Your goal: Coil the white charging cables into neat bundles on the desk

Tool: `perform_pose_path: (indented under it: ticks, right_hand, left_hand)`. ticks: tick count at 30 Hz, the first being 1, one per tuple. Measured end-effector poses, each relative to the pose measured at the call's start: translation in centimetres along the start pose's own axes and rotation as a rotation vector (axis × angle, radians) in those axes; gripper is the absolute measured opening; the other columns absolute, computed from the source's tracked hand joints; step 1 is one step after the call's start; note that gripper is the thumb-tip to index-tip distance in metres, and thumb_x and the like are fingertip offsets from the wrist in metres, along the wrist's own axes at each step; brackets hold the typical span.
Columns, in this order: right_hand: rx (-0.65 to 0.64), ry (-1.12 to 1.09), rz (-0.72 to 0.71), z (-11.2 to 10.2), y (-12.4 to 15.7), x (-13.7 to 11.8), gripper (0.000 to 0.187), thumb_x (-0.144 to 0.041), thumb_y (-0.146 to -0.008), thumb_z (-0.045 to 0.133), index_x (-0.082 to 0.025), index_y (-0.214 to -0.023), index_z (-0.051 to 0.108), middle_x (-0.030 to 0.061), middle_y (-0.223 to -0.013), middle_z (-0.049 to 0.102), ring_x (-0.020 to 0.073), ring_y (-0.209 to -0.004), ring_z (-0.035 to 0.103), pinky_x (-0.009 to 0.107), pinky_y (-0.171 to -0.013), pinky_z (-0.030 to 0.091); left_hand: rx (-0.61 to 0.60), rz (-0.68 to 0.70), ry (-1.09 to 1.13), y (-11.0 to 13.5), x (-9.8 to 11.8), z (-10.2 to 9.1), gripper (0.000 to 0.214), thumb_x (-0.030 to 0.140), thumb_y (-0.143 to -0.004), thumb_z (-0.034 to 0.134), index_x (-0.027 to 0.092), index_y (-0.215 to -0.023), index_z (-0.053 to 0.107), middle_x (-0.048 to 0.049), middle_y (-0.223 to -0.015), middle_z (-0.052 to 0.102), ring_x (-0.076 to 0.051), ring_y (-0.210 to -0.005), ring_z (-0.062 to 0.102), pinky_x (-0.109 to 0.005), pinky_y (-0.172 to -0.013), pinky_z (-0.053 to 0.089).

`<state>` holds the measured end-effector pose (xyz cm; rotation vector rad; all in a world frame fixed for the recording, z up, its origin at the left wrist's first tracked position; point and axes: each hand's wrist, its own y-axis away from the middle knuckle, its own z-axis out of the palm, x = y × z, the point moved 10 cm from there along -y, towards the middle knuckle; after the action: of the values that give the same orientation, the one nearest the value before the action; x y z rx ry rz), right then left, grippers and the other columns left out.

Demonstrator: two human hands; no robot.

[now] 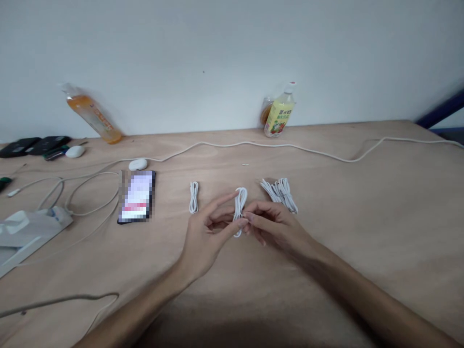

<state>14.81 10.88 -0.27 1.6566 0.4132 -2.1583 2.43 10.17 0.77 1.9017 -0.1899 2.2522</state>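
Both my hands meet over the middle of the wooden table (362, 203). My left hand (206, 232) and my right hand (273, 224) pinch a small coiled white cable (239, 200) between thumbs and fingertips, near its lower end. The coil stands just above the tabletop. A second neat white cable coil (194, 196) lies flat to the left of my left hand. A looser pile of white cables (280, 193) lies just behind my right hand.
A phone (137, 196) lies face up at the left, a white mouse (138, 164) behind it. A long white cord (290, 147) runs across the back. Two drink bottles (278, 113) (92, 116) lean at the wall. A white adapter (29, 227) and dark devices (32, 145) sit far left.
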Motion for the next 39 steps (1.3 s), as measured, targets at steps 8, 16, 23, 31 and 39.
perform_pose_path:
  ticks: [8, 16, 23, 31, 39]
  right_hand:
    - [0.046, 0.165, -0.034, -0.1, 0.3, -0.3, 0.031, -0.051, -0.101, 0.074, -0.022, -0.088, 0.076, -0.001, -0.076, 0.062, 0.0122, -0.061, 0.048, 0.025, -0.052, 0.038]
    - [0.12, 0.247, -0.094, -0.3, 0.7, -0.9, 0.022, -0.038, -0.1, 0.071, -0.022, -0.085, 0.073, -0.0019, -0.075, 0.063, 0.0126, -0.061, 0.05, 0.026, -0.055, 0.038]
    - [0.151, 0.202, -0.084, -0.6, 0.6, -0.6, 0.025, -0.041, -0.099, 0.072, -0.022, -0.084, 0.073, -0.0011, -0.074, 0.063, 0.0124, -0.06, 0.049, 0.024, -0.051, 0.039]
    - [0.116, -0.033, 0.122, -0.5, 0.2, 2.1, 0.039, -0.056, -0.092, 0.08, -0.02, -0.08, 0.073, -0.0007, -0.071, 0.065, 0.0106, -0.056, 0.052, 0.022, -0.046, 0.039]
    - [0.218, -0.236, 0.207, -0.3, 0.9, 3.5, 0.041, -0.056, -0.08, 0.092, -0.02, -0.089, 0.074, 0.0004, -0.077, 0.069, 0.0118, -0.06, 0.059, 0.02, -0.043, 0.039]
  left_hand:
    - [0.005, 0.045, -0.023, 0.2, 0.0, 0.0, 0.043, 0.03, -0.095, 0.082, 0.023, -0.137, 0.076, -0.0043, -0.105, 0.087, -0.017, -0.094, 0.082, -0.024, -0.087, 0.064]
    - [0.023, 0.062, -0.011, 0.3, 0.4, -0.1, 0.036, 0.027, -0.098, 0.08, 0.027, -0.134, 0.078, -0.0042, -0.116, 0.087, -0.016, -0.1, 0.082, -0.024, -0.091, 0.063]
    - [0.082, 0.032, 0.001, 0.1, 0.5, -0.7, 0.041, 0.033, -0.096, 0.081, 0.022, -0.135, 0.077, -0.0061, -0.107, 0.088, -0.019, -0.094, 0.083, -0.029, -0.088, 0.065]
    - [0.167, 0.078, -0.055, -0.1, 0.8, -1.9, 0.046, 0.025, -0.088, 0.088, 0.021, -0.132, 0.078, -0.0026, -0.099, 0.088, -0.017, -0.09, 0.083, -0.026, -0.086, 0.066]
    - [0.195, 0.39, -0.395, 1.7, 3.0, -1.4, 0.03, 0.018, -0.097, 0.08, 0.028, -0.125, 0.082, -0.0006, -0.117, 0.087, -0.019, -0.108, 0.082, -0.032, -0.104, 0.064]
